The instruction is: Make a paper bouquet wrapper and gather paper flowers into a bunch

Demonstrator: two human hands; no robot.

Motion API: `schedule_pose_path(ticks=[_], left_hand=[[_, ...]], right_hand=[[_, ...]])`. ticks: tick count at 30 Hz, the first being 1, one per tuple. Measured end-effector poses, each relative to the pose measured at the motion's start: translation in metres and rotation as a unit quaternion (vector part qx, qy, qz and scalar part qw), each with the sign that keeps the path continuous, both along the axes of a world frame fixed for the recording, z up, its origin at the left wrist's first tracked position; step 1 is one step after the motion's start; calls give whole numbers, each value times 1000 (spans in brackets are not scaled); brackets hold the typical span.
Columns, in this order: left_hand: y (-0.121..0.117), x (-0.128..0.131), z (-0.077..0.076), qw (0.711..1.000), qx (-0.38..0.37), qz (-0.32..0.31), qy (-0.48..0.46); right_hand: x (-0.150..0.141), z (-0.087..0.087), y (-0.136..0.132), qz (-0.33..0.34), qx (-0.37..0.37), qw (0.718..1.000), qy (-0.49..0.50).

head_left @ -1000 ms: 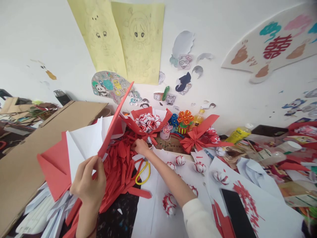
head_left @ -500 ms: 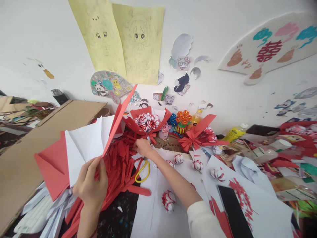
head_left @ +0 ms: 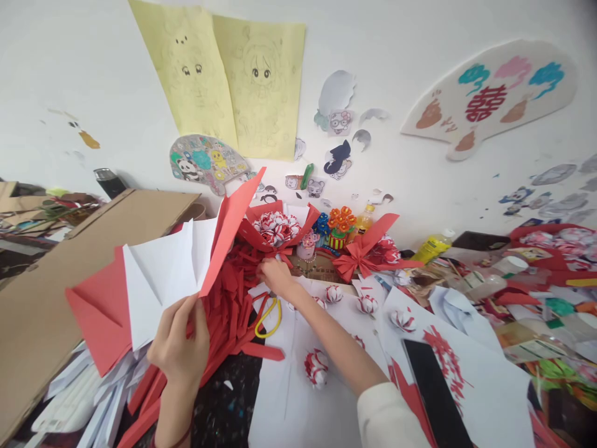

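A folded sheet of red paper [head_left: 232, 227] stands tilted up on the left, its lower corner pinched between the thumb and fingers of my left hand [head_left: 180, 345]. Beside it, a creased white sheet [head_left: 161, 277] overlaps another red sheet [head_left: 100, 311]. My right hand [head_left: 276, 275] reaches to the far edge of a heap of red paper strips [head_left: 236, 298], just below a bouquet of red-and-white paper flowers [head_left: 275, 229] in red wrapping. Its fingers are curled down, and whatever is in them is hidden. Yellow-handled scissors [head_left: 269, 326] lie under my right forearm.
Several red-and-white paper balls [head_left: 317, 367] rest on white paper [head_left: 284, 404]. A black phone [head_left: 436, 392] lies at the right near red scraps [head_left: 445, 358]. Cardboard [head_left: 93, 274] covers the left side. A second bouquet [head_left: 387, 249] and bottles [head_left: 433, 246] stand along the wall.
My left hand has shifted slightly right, and the red sheet in it leans further right, showing more of its face. My right hand stays at the strips. The view has turned a little.
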State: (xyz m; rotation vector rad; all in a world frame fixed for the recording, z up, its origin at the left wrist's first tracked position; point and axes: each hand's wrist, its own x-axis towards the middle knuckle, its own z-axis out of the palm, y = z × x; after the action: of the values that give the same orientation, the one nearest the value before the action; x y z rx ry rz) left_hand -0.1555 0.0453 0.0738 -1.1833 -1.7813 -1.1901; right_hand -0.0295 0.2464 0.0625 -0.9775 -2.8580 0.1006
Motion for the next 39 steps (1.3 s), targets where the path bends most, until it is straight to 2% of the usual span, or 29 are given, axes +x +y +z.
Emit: schedule_pose_path(ticks=[4, 8, 13, 16, 18, 20, 23, 25, 26, 29, 32, 34, 36, 37, 39], left_hand=[[-4, 1, 1, 1000, 2, 2, 18], [-6, 0, -1, 1000, 5, -8, 0], [-7, 0, -5, 999, 13, -35, -14], [-8, 1, -4, 1000, 12, -22, -4], [-9, 2, -4, 1000, 13, -18, 1], [-8, 3, -7, 999, 8, -30, 12], [-7, 2, -18, 997, -20, -57, 40], [-7, -1, -29, 994, -47, -80, 66], [-7, -2, -35, 991, -61, -92, 80], [-9, -4, -50, 982, -99, -114, 113], [-12, -2, -57, 979, -118, -104, 133], [-13, 2, -57, 978, -129, -94, 137], [-13, 6, -55, 978, -139, -94, 125], [-13, 9, -53, 979, -140, -97, 110], [-14, 18, -48, 984, -124, -110, 64]], right_hand=[[-14, -9, -4, 10, 4, 1000, -21], [-18, -8, -7, 28, 23, 999, -30], [-8, 3, -13, 38, 30, 999, -17], [11, 18, -21, 16, 32, 999, 8], [36, 35, -29, -14, 34, 999, 37], [75, 55, -42, -55, 33, 995, 79], [155, 81, -73, -133, 9, 978, 159], [211, 86, -102, -182, 3, 961, 206], [237, 83, -118, -218, 0, 946, 239], [291, 57, -168, -362, -77, 825, 427], [304, 19, -205, -452, -123, 706, 531], [299, -2, -216, -466, -151, 648, 583], [290, -14, -219, -459, -168, 623, 611], [285, -16, -218, -452, -167, 625, 614], [278, -16, -215, -436, -148, 646, 609]])
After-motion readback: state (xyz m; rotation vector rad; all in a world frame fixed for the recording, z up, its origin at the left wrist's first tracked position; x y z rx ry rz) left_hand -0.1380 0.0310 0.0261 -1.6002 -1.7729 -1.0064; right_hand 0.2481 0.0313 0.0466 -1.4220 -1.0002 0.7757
